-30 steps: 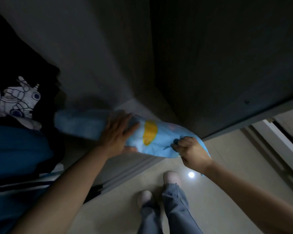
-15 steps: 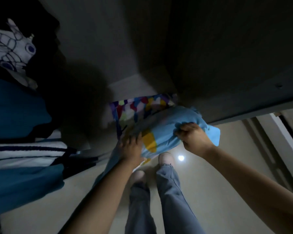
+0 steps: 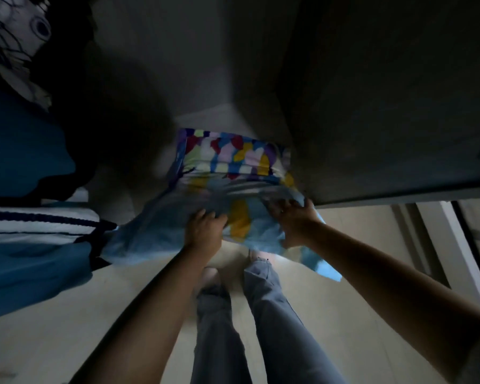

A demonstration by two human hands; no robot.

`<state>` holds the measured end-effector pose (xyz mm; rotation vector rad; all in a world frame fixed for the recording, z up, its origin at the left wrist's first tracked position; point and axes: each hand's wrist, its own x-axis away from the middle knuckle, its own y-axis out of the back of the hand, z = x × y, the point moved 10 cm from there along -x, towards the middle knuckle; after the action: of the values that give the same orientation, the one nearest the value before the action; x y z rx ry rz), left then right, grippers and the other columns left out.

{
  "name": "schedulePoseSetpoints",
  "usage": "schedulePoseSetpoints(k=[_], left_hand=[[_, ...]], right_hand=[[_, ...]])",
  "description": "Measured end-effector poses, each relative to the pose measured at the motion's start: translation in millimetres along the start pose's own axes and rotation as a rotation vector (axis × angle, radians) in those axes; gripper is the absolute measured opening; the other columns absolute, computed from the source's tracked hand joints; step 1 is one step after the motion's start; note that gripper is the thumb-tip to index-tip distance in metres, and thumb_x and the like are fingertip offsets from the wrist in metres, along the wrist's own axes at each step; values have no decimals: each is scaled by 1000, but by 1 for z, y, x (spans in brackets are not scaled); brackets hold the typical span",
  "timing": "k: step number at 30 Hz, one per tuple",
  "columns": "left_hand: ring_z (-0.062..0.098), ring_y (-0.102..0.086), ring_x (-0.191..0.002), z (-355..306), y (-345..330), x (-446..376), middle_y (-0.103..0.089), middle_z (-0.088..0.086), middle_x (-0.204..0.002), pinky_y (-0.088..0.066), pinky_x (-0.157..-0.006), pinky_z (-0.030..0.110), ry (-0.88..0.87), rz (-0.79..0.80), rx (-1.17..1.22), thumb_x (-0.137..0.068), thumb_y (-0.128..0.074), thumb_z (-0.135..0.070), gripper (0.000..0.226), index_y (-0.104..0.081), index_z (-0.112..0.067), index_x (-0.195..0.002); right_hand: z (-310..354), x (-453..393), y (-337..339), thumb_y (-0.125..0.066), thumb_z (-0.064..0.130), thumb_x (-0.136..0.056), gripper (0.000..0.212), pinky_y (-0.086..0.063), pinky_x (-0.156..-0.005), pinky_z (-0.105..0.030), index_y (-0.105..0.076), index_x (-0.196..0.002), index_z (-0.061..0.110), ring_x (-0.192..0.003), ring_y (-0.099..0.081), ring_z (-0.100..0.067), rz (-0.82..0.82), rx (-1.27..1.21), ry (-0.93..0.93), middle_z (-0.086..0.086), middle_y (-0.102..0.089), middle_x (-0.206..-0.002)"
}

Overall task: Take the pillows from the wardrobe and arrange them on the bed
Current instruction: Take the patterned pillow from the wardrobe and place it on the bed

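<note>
From the head camera, looking down in dim light, both hands are on a soft light-blue fabric pillow with yellow patches [image 3: 241, 220] at the lower edge of the dark grey wardrobe opening [image 3: 372, 106]. The left hand [image 3: 204, 231] has its grip closed into the cloth near the middle, and the right hand [image 3: 291, 220] has its grip bunched around the pillow's right end — so both hold the same pillow. Just behind it, partly inside the wardrobe, sits a second pillow in a multicoloured patchwork print [image 3: 233, 153], touching the blue one. Dark blue and striped hanging clothes [image 3: 31, 217] fill the left side; grey-trousered legs [image 3: 250, 328] stand on the pale floor [image 3: 344, 314]. The task looks barely begun — one pillow is coming out, the other waits, and no bed is in view.
</note>
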<state>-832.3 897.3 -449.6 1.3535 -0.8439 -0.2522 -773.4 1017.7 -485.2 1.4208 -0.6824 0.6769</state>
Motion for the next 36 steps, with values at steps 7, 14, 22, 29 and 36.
schedulePoseSetpoints(k=[7, 14, 22, 29, 36], left_hand=[[30, -71, -58, 19, 4, 0, -71, 18, -58, -55, -49, 25, -60, 8, 39, -49, -89, -10, 21, -73, -3, -61], [25, -68, -53, 24, 36, 74, -67, 9, -56, -52, -43, 24, -226, -324, -9, -51, -74, -9, 10, -67, -10, -58], [22, -39, -131, -28, 41, 108, -45, 7, -139, -23, -113, 41, -441, 107, -126, -68, -70, -52, 88, -33, -15, -139], [32, -59, -106, -152, 100, 149, -64, 10, -112, -50, -82, 37, -584, -10, -39, -77, -61, -27, 32, -54, -12, -104], [34, -61, -103, -386, 146, 169, -66, 11, -110, -51, -78, 37, -884, -68, -130, -79, -56, -19, 20, -58, -13, -98]], right_hand=[[16, -13, -8, -60, 16, -81, 57, -46, -92, -42, -37, -132, 7, -115, -52, -35, -234, -326, -188, -18, -52, -129], [37, 63, -4, -71, 22, -70, 49, -50, -76, -37, -52, -113, 8, -102, -60, -34, -470, -579, -335, -14, -63, -116], [38, 217, -44, -78, 20, -63, 45, -47, -75, -37, -56, -100, 6, -98, -60, -34, -509, -750, -509, -16, -66, -103], [-7, 330, -61, -61, 10, -69, 29, -32, -59, -30, -34, -66, 20, -81, -60, -38, -625, -787, -647, -17, -62, -81], [-134, 481, -147, -57, 3, -66, 34, -31, -53, -30, -30, -55, 20, -68, -49, -29, -698, -930, -970, -2, -48, -64]])
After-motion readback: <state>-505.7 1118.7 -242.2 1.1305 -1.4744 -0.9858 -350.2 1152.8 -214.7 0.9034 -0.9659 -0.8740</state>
